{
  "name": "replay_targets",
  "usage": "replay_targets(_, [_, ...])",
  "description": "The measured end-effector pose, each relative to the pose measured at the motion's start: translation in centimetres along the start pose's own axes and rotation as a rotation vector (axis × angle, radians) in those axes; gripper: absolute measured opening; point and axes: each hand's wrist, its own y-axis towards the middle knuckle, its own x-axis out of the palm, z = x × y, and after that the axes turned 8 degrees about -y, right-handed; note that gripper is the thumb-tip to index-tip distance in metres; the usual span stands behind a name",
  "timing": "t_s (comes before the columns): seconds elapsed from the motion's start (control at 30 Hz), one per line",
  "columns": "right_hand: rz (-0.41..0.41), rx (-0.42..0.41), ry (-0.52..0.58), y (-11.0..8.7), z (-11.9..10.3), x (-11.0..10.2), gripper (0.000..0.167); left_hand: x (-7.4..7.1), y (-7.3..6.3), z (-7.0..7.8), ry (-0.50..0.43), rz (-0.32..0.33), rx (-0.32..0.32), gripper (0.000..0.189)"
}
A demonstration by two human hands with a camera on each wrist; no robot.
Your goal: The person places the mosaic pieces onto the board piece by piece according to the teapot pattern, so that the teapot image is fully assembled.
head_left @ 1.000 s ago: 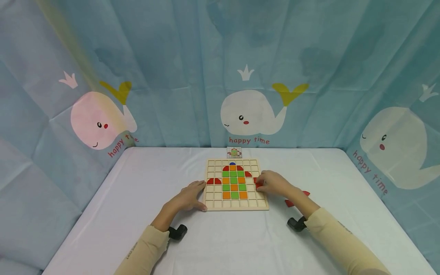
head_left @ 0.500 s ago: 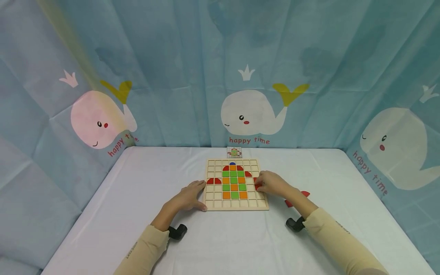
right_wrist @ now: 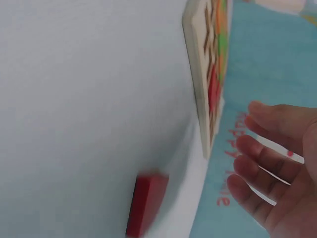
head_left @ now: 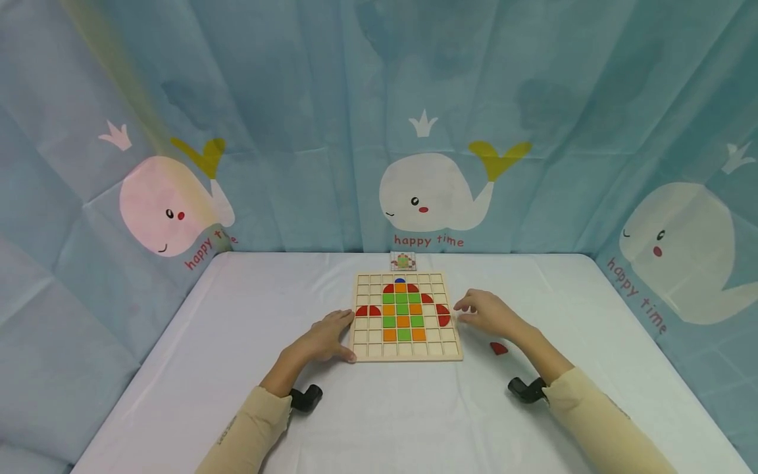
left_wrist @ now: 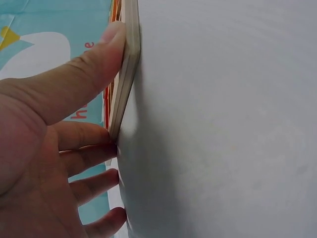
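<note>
On the white table lies a wooden grid board bearing red, orange, green and blue tiles. My left hand rests against its left edge, fingers extended; in the left wrist view the thumb lies along the board's side. Just off the right edge hovers my right hand, fingers loosely bent, with nothing in them. Two red quarter-circle tiles sit together in the board's right column. A loose red tile lies below the right hand, also seen as a red block in the right wrist view.
A small pattern card stands just behind the board. Black wrist cameras hang by both sleeves. A blue curtain with whale prints rises behind the table.
My right hand has let go of the red tile in the right column and drawn back rightward. The arm now covers where another loose red tile lay. The left hand stays put.
</note>
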Motion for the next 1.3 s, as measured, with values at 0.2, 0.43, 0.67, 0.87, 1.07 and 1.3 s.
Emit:
replay_targets(0.2, [0.056,0.012,-0.020,-1.9,1.6,-0.9,0.022,0.0,-0.1,0.1,-0.006,-0.001,-0.006,0.097])
replay_targets(0.43, [0.075,0.050,0.002,-4.0,4.1,-1.5,0.021,0.0,-0.1,0.0,-0.005,-0.001,-0.009,0.097])
replay_targets(0.67, [0.070,0.044,0.011,-5.8,6.2,-1.4,0.020,0.0,-0.2,0.2,-0.010,0.002,-0.009,0.096])
replay_targets(0.87, [0.028,0.058,0.000,-7.1,7.4,-1.0,0.022,0.1,-0.2,0.1,-0.020,0.001,-0.014,0.096])
replay_targets(1.07, [-0.015,0.095,-0.038,-7.6,8.1,-0.7,0.026,0.1,-0.2,0.2,-0.014,0.006,-0.012,0.097])
replay_targets(1.3, [-0.012,0.129,-0.045,-7.9,8.1,-0.5,0.026,0.1,-0.2,0.2,-0.017,0.007,-0.012,0.097])
